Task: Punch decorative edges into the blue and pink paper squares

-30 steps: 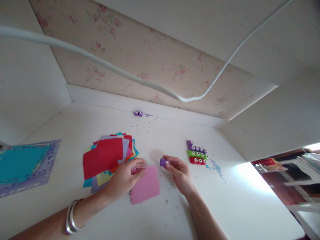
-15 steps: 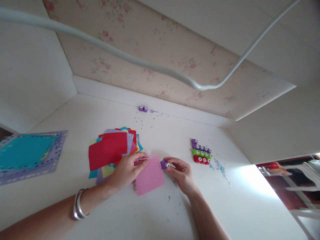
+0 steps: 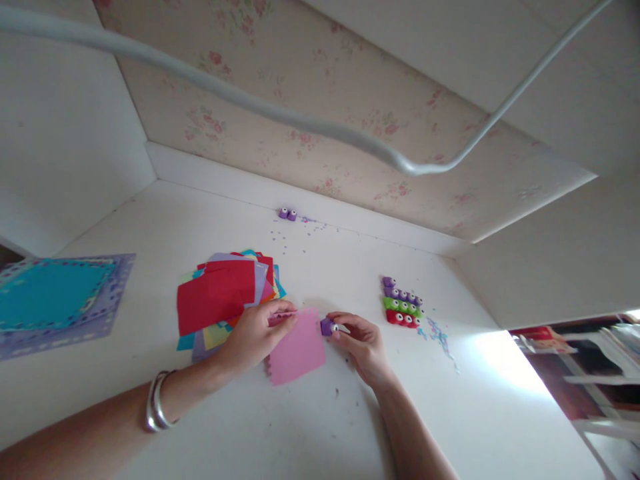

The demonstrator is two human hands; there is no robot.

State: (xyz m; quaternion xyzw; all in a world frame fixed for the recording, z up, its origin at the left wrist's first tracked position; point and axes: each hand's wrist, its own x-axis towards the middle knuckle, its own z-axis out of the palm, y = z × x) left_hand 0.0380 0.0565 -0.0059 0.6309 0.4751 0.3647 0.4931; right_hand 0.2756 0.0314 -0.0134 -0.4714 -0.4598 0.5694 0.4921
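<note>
My left hand [image 3: 255,337] pinches the upper left corner of a pink paper square [image 3: 299,350] that lies on the white table [image 3: 210,220]. My right hand [image 3: 363,343] is closed on a small purple paper punch [image 3: 327,327], which sits against the pink paper's upper right edge. The pink square's lower left edge is notched with cut-outs. A fanned stack of coloured papers [image 3: 223,297], red on top, lies just left of my left hand.
Rows of small purple, green and red punches [image 3: 401,306] stand right of my hands, with paper scraps [image 3: 440,337] beside them. Two purple punches [image 3: 287,214] sit by the back wall. A blue and purple sheet [image 3: 55,303] lies far left. A white cable [image 3: 300,123] hangs overhead.
My right hand has brought the purple punch left to the pink paper's edge. My left hand kept its pinch on the paper, which shifted slightly.
</note>
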